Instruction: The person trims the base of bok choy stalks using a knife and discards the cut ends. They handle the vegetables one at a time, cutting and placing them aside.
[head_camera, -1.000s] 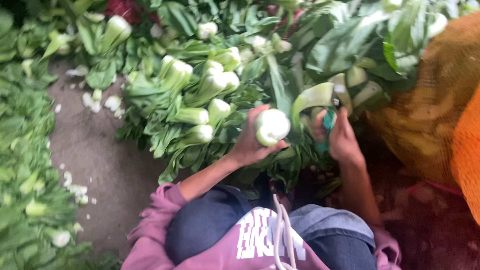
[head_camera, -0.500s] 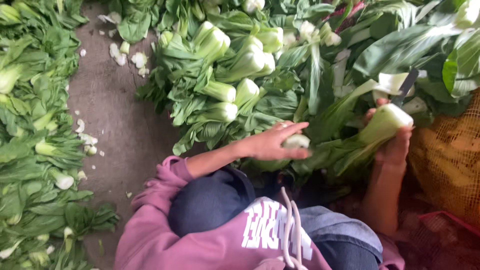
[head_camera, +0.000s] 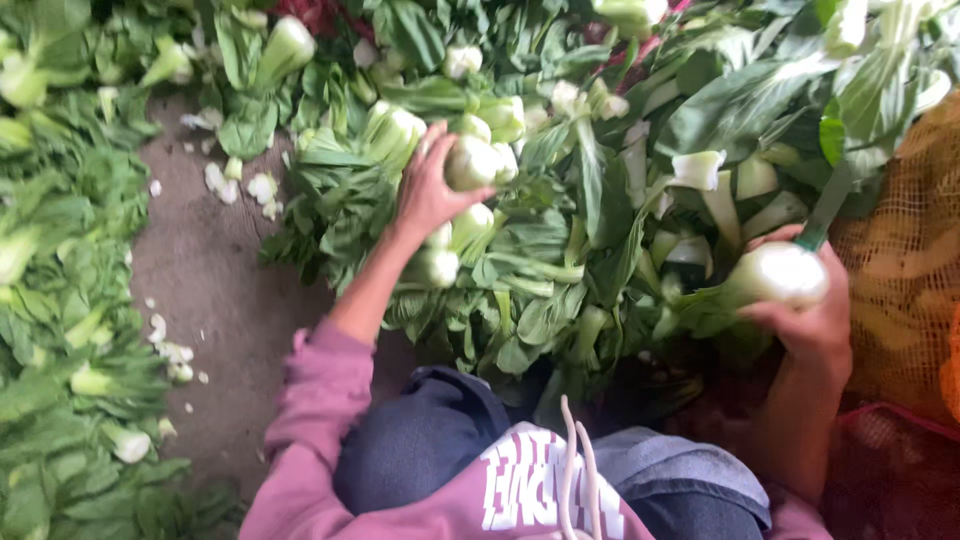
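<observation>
Two hands (head_camera: 428, 190) (head_camera: 815, 320) gripping bok choy (head_camera: 472, 162); bare floor (head_camera: 215, 290) left.

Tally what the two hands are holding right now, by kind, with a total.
Bok choy heads: 2, one in the left hand at, one in the right hand at
Green-handled knife: 1, in the right hand
Total: 3

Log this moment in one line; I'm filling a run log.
left hand: places bok choy head on pile | right hand: grips trimmed bok choy, knife
</observation>
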